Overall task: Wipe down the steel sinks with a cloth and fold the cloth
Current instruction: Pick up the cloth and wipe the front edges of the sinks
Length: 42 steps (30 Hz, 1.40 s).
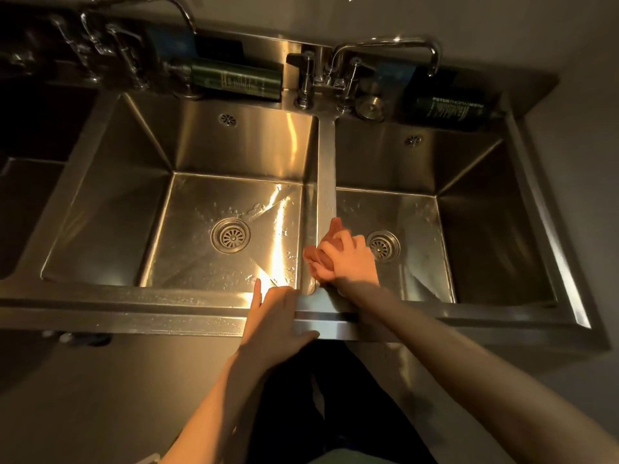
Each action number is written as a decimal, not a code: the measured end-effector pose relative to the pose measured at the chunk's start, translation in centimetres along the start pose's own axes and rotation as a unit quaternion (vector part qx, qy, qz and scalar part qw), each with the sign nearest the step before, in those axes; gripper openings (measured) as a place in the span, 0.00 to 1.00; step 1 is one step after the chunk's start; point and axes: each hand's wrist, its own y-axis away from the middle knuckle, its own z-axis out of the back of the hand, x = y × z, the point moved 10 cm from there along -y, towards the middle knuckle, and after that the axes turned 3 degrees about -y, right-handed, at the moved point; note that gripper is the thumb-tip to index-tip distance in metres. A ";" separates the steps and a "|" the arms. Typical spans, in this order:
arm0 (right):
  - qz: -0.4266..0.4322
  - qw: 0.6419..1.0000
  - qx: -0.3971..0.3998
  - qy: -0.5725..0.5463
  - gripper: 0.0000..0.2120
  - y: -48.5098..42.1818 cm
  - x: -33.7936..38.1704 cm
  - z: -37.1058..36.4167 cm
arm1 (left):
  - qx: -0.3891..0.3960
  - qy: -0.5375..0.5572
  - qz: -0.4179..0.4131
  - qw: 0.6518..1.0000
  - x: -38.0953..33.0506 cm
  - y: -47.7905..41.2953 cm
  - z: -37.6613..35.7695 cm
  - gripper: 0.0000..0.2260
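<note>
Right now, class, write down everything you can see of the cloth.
The cloth is reddish-brown, soft-looking and bunched into a wad, not folded. The right hand grips it from above, fingers curled over its middle. It sits on the near end of the divider between the left sink and the right sink; one end pokes out beyond the fingers.

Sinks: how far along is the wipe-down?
Done: nothing clearly; droplets sit on the left basin floor. In hand: right hand grips the bunched cloth against the divider; left hand rests on the front rim. Left: drying basins, then folding the cloth.
</note>
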 end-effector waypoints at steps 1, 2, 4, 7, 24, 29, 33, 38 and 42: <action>-0.001 1.000 -0.002 -0.005 0.20 -1.3 -0.5 0.1 | -0.006 0.006 -0.002 1.000 -0.2 -0.2 0.1 0.28; -0.001 1.000 0.014 -0.002 0.20 -2.6 -0.9 0.0 | -0.013 0.013 -0.004 1.000 -0.5 -0.5 0.4 0.29; -0.006 1.000 0.013 0.005 0.21 -5.6 -1.6 0.7 | -0.008 0.032 0.009 0.999 -1.0 -1.5 0.7 0.29; -0.009 1.000 0.028 0.003 0.24 -8.8 -2.1 1.6 | -0.019 0.046 0.026 0.998 -1.8 -3.3 1.4 0.27; -0.018 0.997 0.066 -0.045 0.26 -21.2 -5.5 3.4 | -0.072 0.098 0.148 0.982 -1.8 -12.7 1.7 0.34; 0.059 0.998 -0.015 -0.029 0.27 -17.3 -4.2 3.0 | -0.084 0.085 0.153 0.981 -1.5 -14.3 2.0 0.33; 0.061 0.997 0.039 -0.027 0.27 -17.6 -4.5 1.7 | -0.086 0.085 0.159 0.980 -1.5 -14.5 1.5 0.32; 0.007 0.994 0.069 -0.078 0.25 -23.1 -6.2 2.8 | -0.084 0.063 0.166 0.980 -1.3 -15.1 1.5 0.34; -0.003 0.994 0.058 -0.092 0.27 -27.9 -7.2 4.3 | -0.093 0.117 0.185 0.971 -0.9 -16.0 2.4 0.36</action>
